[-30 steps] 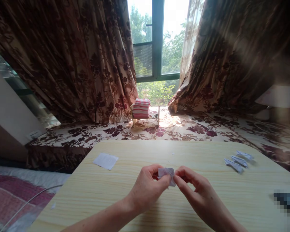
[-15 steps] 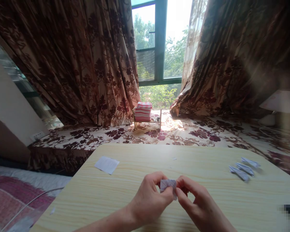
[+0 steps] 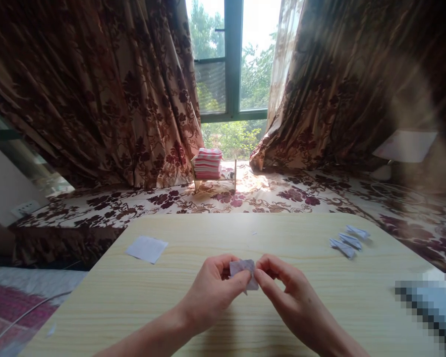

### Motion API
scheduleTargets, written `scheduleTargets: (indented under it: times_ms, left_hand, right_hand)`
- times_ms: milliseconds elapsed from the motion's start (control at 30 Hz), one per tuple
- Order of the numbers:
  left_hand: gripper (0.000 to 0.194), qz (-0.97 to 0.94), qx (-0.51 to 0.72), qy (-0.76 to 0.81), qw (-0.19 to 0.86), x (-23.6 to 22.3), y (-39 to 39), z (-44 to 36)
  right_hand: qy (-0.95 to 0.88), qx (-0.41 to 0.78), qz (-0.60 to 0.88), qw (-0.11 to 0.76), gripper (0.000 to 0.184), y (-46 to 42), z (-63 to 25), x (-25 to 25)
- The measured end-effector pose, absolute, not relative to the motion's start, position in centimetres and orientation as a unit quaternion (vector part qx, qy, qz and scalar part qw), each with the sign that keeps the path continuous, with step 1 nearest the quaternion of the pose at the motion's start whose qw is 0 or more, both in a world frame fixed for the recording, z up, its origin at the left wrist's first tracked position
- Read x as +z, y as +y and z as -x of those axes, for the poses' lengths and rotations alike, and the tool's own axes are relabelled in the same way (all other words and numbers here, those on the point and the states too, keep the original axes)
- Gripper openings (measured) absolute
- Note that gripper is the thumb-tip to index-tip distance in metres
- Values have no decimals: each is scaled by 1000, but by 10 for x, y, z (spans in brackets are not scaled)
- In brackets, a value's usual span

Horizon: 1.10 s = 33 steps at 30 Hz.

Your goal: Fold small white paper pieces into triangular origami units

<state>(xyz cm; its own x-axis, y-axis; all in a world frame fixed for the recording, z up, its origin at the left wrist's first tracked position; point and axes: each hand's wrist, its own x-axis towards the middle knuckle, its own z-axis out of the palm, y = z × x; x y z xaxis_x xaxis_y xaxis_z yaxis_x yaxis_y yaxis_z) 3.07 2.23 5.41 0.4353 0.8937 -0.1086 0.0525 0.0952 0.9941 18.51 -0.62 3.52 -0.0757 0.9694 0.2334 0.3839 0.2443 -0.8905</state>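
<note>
A small piece of folded paper is held up above the table, in front of me. My left hand is closed on it, thumb across its front and fingers behind. At its right edge, my right hand pinches with thumb and forefinger; the fingertips hide the part they grip. A loose flap points down from the paper's lower edge. On the table to the left lies a flat rectangular sheet of paper. To the far right rest three narrow folded paper pieces, side by side.
The pale wooden table has rounded far corners. Tiny paper scraps lie on it. A pixelated object is at the right edge. Beyond stand a small rack with folded striped cloths and a lamp. A cable runs at left.
My view has shifted, so the table and things on it appear further left and higher. The held paper has turned a little between my hands, and a flap now shows below it.
</note>
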Motion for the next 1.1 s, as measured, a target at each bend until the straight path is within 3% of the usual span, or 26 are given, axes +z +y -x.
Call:
scheduleTargets:
  times_ms: [233,733,1100]
  left_hand:
    - [14,-558,347,403,638,60,24,-30]
    - [27,-545,390,393,630,58,23,-29]
    - [22,-631,342,407,565,55,25,-26]
  right_hand:
    - [-646,325,513,462,28,-6,-184,38]
    - [-647,317,514,466,29,-8,-183,39]
    - [-654,329,518,442,27,-7,-187,38]
